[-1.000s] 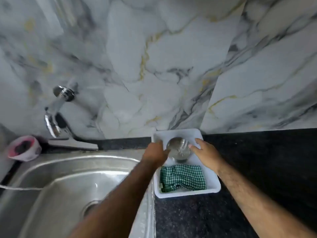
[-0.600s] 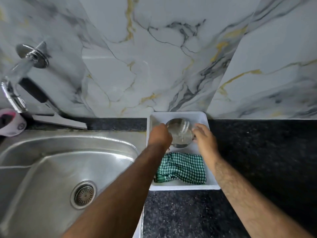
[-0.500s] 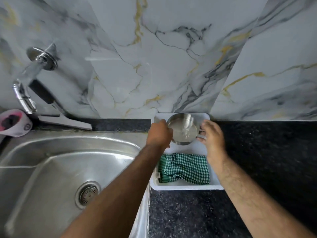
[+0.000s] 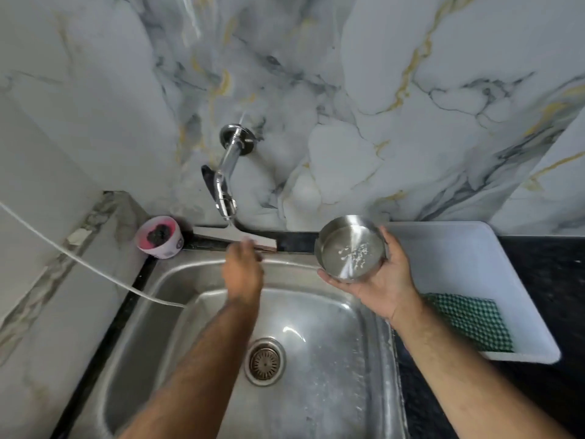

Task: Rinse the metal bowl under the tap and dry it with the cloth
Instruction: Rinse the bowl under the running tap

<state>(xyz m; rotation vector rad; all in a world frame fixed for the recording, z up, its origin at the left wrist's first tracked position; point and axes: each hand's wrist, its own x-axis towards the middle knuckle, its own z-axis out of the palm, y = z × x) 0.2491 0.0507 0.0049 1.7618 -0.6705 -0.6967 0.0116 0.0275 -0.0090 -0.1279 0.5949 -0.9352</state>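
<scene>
The right hand (image 4: 376, 280) is cupping the bowl (image 4: 350, 247) from below; the left hand (image 4: 242, 270) is reaching forward, empty, fingers blurred.

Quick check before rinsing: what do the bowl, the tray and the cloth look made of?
Bowl: metal, likely stainless steel, brushed finish; it shows radial streaks and bright glints.
Tray: probably plastic; white, matte, smooth walls with rounded corners.
Cloth: woven fabric, perhaps cotton; green-and-white check, soft folds, no shine.

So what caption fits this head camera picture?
Right hand holds the metal bowl beside the tap; left hand reaches up.
</scene>
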